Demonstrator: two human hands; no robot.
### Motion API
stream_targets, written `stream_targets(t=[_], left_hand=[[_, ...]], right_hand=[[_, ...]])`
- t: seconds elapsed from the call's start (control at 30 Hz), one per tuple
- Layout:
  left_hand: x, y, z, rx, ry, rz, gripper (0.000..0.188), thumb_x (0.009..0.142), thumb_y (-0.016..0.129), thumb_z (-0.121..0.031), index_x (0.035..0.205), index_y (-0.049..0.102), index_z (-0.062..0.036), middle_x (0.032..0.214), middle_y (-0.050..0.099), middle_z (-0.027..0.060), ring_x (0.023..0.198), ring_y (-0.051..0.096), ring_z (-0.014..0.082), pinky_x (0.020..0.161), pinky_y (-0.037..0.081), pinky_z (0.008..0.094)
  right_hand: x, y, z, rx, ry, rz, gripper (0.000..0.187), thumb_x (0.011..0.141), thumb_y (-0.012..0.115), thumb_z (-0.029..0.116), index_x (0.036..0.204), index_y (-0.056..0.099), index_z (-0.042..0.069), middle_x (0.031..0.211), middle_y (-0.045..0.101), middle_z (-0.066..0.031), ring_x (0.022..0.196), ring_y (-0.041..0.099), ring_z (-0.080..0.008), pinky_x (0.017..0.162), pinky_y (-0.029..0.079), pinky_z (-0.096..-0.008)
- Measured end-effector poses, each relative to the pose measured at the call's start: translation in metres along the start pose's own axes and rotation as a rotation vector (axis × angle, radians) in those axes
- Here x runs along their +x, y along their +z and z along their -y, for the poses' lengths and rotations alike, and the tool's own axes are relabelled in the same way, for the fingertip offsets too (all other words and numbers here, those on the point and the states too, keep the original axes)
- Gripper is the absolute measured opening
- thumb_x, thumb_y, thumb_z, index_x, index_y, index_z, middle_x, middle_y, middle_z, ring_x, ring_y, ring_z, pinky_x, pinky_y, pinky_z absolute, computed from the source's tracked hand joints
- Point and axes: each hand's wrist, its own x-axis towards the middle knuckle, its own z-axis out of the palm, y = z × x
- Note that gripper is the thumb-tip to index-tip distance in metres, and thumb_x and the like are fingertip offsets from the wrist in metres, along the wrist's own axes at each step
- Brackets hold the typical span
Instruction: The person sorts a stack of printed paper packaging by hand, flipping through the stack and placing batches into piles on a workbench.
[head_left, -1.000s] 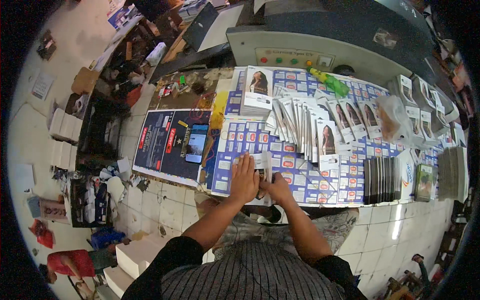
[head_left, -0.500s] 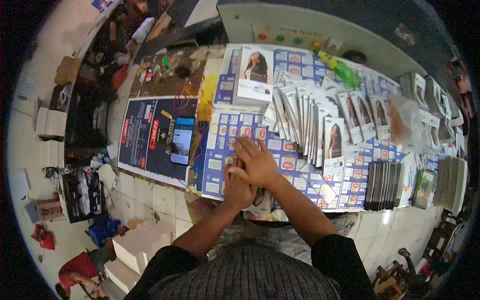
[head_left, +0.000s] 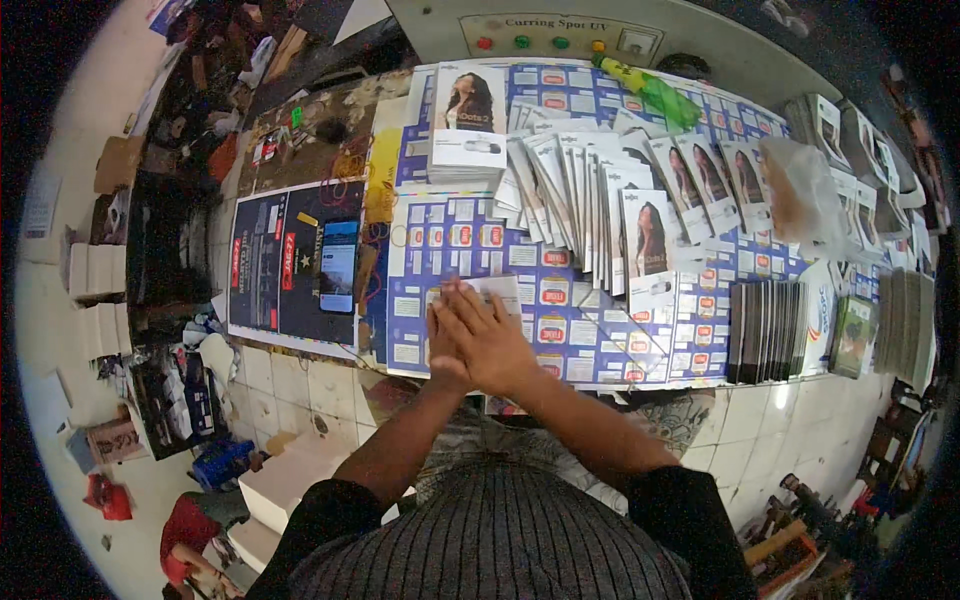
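Note:
My right hand lies flat with fingers stretched out, partly over my left hand, whose visible fingers are also straight. Both press down on a flat white carton on the printed sheet; most of the carton is hidden under them. To the right, a fanned row of flat white cartons overlaps, with a carton picturing a dark-haired person at its near end. A neat stack of the same cartons stands beyond my hands.
A phone lies on a dark printed sheet at left. A green bottle lies at the back. A row of dark-edged cartons, a clear plastic bag and more stacks are at right. A grey machine stands behind.
My hands have moved from near the table's front edge onto a white carton that now shows beneath them. The whole view has shifted slightly.

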Motion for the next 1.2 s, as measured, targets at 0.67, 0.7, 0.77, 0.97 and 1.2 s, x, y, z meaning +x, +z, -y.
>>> stream_targets(t=[0.67, 0.7, 0.77, 0.97, 1.2], left_hand=[[0.001, -0.007, -0.003, -0.233, -0.033, -0.049, 0.064, 0.095, 0.049, -0.025, 0.147, 0.028, 0.0064, 0.153, 0.021, 0.0298, 0.144, 0.017, 0.0462, 0.116, 0.018, 0.0522], [0.002, -0.007, -0.004, -0.245, -0.02, -0.039, 0.064, 0.095, 0.048, -0.025, 0.147, 0.028, 0.0063, 0.153, 0.021, 0.0295, 0.144, 0.017, 0.0461, 0.116, 0.018, 0.0526], [0.002, -0.009, -0.007, -0.26, 0.007, -0.04, 0.062, 0.096, 0.047, -0.025, 0.147, 0.028, 0.0052, 0.154, 0.021, 0.0284, 0.144, 0.018, 0.0457, 0.116, 0.018, 0.0532], [0.004, -0.007, -0.005, -0.238, -0.003, -0.09, 0.056, 0.098, 0.041, -0.021, 0.146, 0.03, 0.0053, 0.154, 0.022, 0.0273, 0.144, 0.02, 0.0445, 0.116, 0.018, 0.0525], [0.001, -0.005, -0.002, -0.223, -0.017, -0.119, 0.053, 0.099, 0.038, -0.019, 0.146, 0.032, 0.0051, 0.155, 0.023, 0.0252, 0.144, 0.02, 0.0432, 0.116, 0.017, 0.052]], right_hand=[[0.056, -0.017, -0.058, -0.135, 0.12, -0.136, 0.076, 0.091, 0.047, 0.062, 0.142, 0.045, 0.006, 0.146, 0.042, -0.0202, 0.14, 0.034, -0.0331, 0.115, 0.018, -0.0569], [0.051, -0.015, -0.062, -0.113, 0.124, -0.166, 0.071, 0.091, 0.049, 0.059, 0.138, 0.049, 0.005, 0.143, 0.046, -0.0191, 0.138, 0.036, -0.0326, 0.114, 0.019, -0.0575], [0.05, -0.016, -0.063, -0.077, 0.113, -0.188, 0.067, 0.091, 0.051, 0.056, 0.134, 0.053, 0.005, 0.14, 0.049, -0.0181, 0.137, 0.038, -0.0322, 0.113, 0.021, -0.0581], [0.034, -0.008, -0.05, -0.195, 0.099, -0.358, 0.05, 0.096, 0.05, 0.036, 0.134, 0.05, 0.003, 0.141, 0.048, -0.0162, 0.14, 0.034, -0.0307, 0.112, 0.021, -0.0602], [-0.047, 0.018, 0.001, -0.204, 0.273, -0.218, 0.048, 0.093, 0.052, 0.027, 0.135, 0.049, 0.004, 0.148, 0.04, -0.0159, 0.141, 0.031, -0.0354, 0.112, 0.016, -0.0643]])
